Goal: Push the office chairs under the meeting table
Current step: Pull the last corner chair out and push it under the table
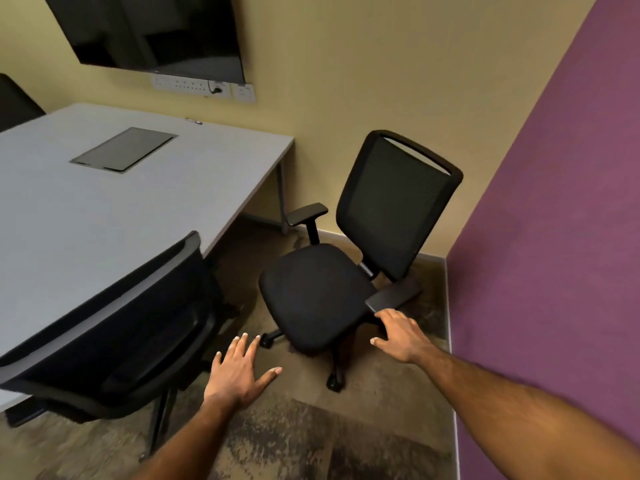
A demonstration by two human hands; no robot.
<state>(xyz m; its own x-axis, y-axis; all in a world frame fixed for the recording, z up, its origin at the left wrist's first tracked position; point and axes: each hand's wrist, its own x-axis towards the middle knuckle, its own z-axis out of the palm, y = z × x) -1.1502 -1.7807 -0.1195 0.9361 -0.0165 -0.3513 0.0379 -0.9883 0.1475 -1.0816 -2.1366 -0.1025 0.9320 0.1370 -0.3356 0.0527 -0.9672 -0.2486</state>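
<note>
1. The left hand (239,372) is held flat over the carpet (346,431), palm down, with its fingers (242,348) spread wide and the thumb splayed to the right; nothing is gripped.
2. The right hand (401,336) is stretched forward with loosely parted fingers (384,315), whose tips are placed at the near end of an armrest (391,296); whether the armrest is actually touched or merely reached cannot be told, and nothing is clasped.
3. That armrest belongs to a black mesh-backed office chair (322,292), which is found just beyond both sets of fingertips, out in the corner and clear of the meeting table (104,220). Its seat is turned toward the hands.
4. A second office chair (114,337) is seen to the left of the left fingers, its back set against the table's near edge.
5. The grey table is spread out beyond and left of the left fingers, with a dark hatch (124,148) set into its top.
6. A dark wall screen (149,29) is mounted far beyond the fingers, above the table.
</note>
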